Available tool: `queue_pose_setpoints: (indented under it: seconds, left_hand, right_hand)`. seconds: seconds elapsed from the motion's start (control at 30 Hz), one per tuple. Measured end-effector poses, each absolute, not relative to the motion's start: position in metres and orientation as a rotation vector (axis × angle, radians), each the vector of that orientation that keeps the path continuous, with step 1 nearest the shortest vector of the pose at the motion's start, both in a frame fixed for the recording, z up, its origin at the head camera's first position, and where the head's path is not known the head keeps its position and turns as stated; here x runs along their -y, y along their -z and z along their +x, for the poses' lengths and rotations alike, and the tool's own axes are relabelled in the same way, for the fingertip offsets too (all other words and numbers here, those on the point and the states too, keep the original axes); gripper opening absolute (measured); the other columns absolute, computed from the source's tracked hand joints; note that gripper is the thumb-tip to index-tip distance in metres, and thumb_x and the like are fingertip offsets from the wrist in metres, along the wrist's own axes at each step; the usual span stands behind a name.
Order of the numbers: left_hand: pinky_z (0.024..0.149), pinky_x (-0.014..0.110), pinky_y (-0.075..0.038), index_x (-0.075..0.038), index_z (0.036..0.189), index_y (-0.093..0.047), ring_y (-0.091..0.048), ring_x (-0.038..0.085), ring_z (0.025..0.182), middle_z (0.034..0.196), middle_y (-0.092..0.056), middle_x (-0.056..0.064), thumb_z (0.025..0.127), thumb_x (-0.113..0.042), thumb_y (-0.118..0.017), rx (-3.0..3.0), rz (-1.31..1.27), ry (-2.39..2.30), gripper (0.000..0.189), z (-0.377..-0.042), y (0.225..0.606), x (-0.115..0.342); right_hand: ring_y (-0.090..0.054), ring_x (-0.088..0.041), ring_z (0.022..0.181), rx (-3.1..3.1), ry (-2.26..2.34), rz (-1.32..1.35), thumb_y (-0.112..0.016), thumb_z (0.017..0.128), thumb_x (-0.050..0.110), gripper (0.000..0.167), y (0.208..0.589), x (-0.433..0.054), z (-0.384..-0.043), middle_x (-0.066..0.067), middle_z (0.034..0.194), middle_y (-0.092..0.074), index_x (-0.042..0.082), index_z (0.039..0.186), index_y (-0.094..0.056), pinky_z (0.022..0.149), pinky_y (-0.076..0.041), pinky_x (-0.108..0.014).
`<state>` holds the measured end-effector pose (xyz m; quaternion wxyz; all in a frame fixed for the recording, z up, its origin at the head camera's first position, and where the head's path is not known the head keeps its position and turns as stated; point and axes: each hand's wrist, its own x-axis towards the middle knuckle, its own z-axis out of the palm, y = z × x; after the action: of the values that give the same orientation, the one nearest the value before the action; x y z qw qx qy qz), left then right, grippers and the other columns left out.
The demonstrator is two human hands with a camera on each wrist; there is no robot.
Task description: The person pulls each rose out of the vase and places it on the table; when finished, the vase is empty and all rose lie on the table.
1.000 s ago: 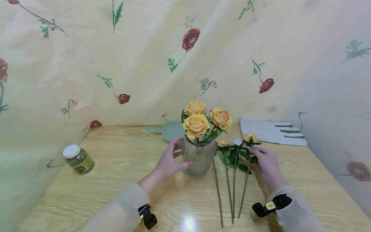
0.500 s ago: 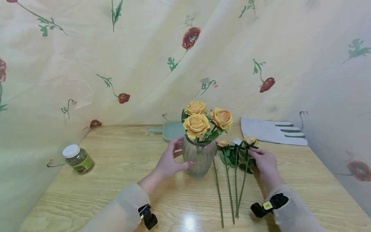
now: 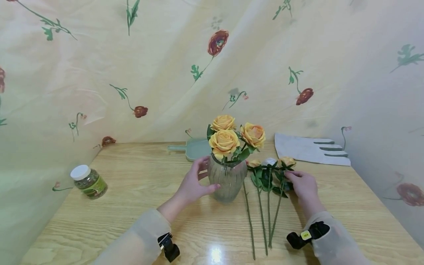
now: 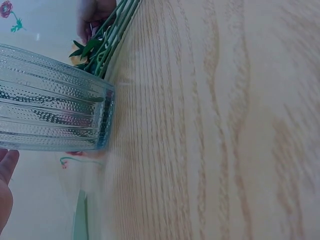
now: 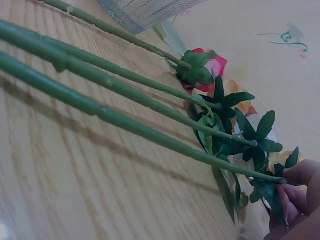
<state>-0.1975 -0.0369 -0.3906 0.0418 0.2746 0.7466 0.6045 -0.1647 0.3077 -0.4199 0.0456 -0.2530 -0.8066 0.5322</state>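
Between your two hands stands the vase (image 3: 226,182), clear ribbed glass, upright on the table (image 3: 142,221). Your left hand (image 3: 194,182) holds it from the left side, thumb across the front and fingers spread around the far side. Three yellow roses rise from its mouth, above and to the right of that hand: a front rose (image 3: 224,142), a back rose (image 3: 223,122) and a side rose (image 3: 253,135) leaning toward your right hand (image 3: 304,186).

Your right hand pinches the outermost rose (image 3: 286,161), a yellow one, between thumb and fingers, right under the bloom; its stem (image 5: 200,156) slants back toward you. You cannot tell from these views whether it is lifted off the table. Just left of that hand lie a white rose (image 3: 269,161), a second yellow rose (image 3: 254,163) and, nearest the vase, a red rose (image 5: 216,69), bloom ends away from you. Their leaves crowd together beside your fingertips.

Beyond your left hand, partly behind the vase, is the green dustpan (image 3: 197,149). Well to the left of that hand sits a white-lidded jar (image 3: 90,182). Beyond your right hand lies a white glove (image 3: 294,147).
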Motion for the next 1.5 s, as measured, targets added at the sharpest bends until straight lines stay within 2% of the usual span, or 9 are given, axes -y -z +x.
queue_pose_setpoints:
  seconds: [0.17, 0.4, 0.53, 0.63, 0.83, 0.93, 1.07, 1.23, 1.5]
  left_hand:
    - [0.101, 0.037, -0.041, -0.012, 0.14, -0.03, -0.042, 0.025, 0.123, 0.134, -0.042, 0.009, 0.075, -0.012, -0.077, -2.291, 0.861, -1.853, 0.08, -0.197, 0.39, 0.037]
    - [0.101, 0.035, -0.041, -0.013, 0.14, -0.03, -0.042, 0.024, 0.123, 0.133, -0.043, 0.008, 0.075, -0.012, -0.078, -2.294, 0.856, -1.842, 0.081, -0.197, 0.39, 0.037]
    - [0.101, 0.036, -0.041, -0.014, 0.14, -0.03, -0.042, 0.024, 0.123, 0.133, -0.042, 0.008, 0.075, -0.012, -0.077, -2.294, 0.859, -1.844, 0.081, -0.197, 0.389, 0.037]
    - [0.101, 0.037, -0.041, -0.014, 0.14, -0.03, -0.042, 0.025, 0.123, 0.133, -0.043, 0.009, 0.075, -0.012, -0.077, -2.293, 0.855, -1.85, 0.08, -0.196, 0.389, 0.037]
    - [0.101, 0.037, -0.041, -0.014, 0.14, -0.03, -0.042, 0.025, 0.123, 0.132, -0.043, 0.01, 0.075, -0.011, -0.077, -2.289, 0.842, -1.851, 0.08, -0.196, 0.389, 0.038]
    - [0.101, 0.037, -0.041, -0.014, 0.14, -0.03, -0.042, 0.025, 0.123, 0.133, -0.042, 0.009, 0.075, -0.011, -0.077, -2.291, 0.843, -1.849, 0.081, -0.197, 0.39, 0.038]
    - [0.101, 0.037, -0.041, -0.014, 0.14, -0.03, -0.041, 0.025, 0.124, 0.134, -0.042, 0.009, 0.075, -0.011, -0.077, -2.29, 0.839, -1.852, 0.081, -0.198, 0.391, 0.038]
    - [0.101, 0.038, -0.04, -0.014, 0.14, -0.03, -0.041, 0.025, 0.124, 0.133, -0.042, 0.009, 0.075, -0.011, -0.076, -2.284, 0.835, -1.859, 0.08, -0.198, 0.391, 0.039]
    - [0.101, 0.038, -0.041, -0.012, 0.14, -0.03, -0.041, 0.025, 0.124, 0.135, -0.042, 0.009, 0.075, -0.011, -0.076, -2.289, 0.879, -1.851, 0.079, -0.198, 0.39, 0.037]
  right_hand:
    - [-0.036, -0.034, 0.123, 2.486, -1.61, -0.772, -0.053, 0.093, 0.04, 0.057, 0.42, -0.31, -0.163, -0.022, 0.137, -0.041, -0.004, 0.13, -0.051, 0.098, -0.037, -0.045]
    - [-0.05, -0.031, 0.109, 2.549, -1.514, -0.733, -0.051, 0.093, 0.041, 0.057, 0.421, -0.313, -0.159, -0.021, 0.131, -0.049, -0.001, 0.131, -0.051, 0.079, -0.046, -0.033]
    - [-0.051, -0.029, 0.106, 2.563, -1.457, -0.705, -0.051, 0.093, 0.043, 0.057, 0.416, -0.314, -0.157, -0.022, 0.124, -0.053, -0.001, 0.129, -0.053, 0.072, -0.045, -0.029]
    - [-0.049, -0.029, 0.107, 2.54, -1.454, -0.679, -0.052, 0.092, 0.044, 0.058, 0.412, -0.313, -0.157, -0.022, 0.122, -0.054, 0.0, 0.13, -0.053, 0.073, -0.044, -0.031]
    - [-0.046, -0.03, 0.114, 2.481, -1.49, -0.598, -0.051, 0.092, 0.048, 0.06, 0.399, -0.303, -0.156, -0.019, 0.128, -0.051, 0.003, 0.132, -0.052, 0.092, -0.04, -0.043]
    - [-0.045, -0.027, 0.116, 2.435, -1.525, -0.529, -0.052, 0.091, 0.05, 0.062, 0.388, -0.293, -0.156, -0.016, 0.131, -0.05, 0.004, 0.132, -0.052, 0.097, -0.038, -0.044]
    - [-0.044, -0.02, 0.118, 2.384, -1.568, -0.456, -0.055, 0.089, 0.052, 0.061, 0.374, -0.278, -0.157, -0.008, 0.131, -0.051, 0.007, 0.131, -0.054, 0.095, -0.039, -0.035]
    - [-0.047, -0.013, 0.113, 2.361, -1.61, -0.362, -0.057, 0.087, 0.052, 0.058, 0.36, -0.262, -0.159, 0.001, 0.121, -0.058, 0.01, 0.128, -0.057, 0.087, -0.042, -0.02]
    - [-0.051, -0.008, 0.109, 2.244, -1.827, -0.098, -0.062, 0.089, 0.038, 0.05, 0.346, -0.243, -0.162, 0.006, 0.112, -0.063, 0.005, 0.125, -0.058, 0.088, -0.043, -0.013]
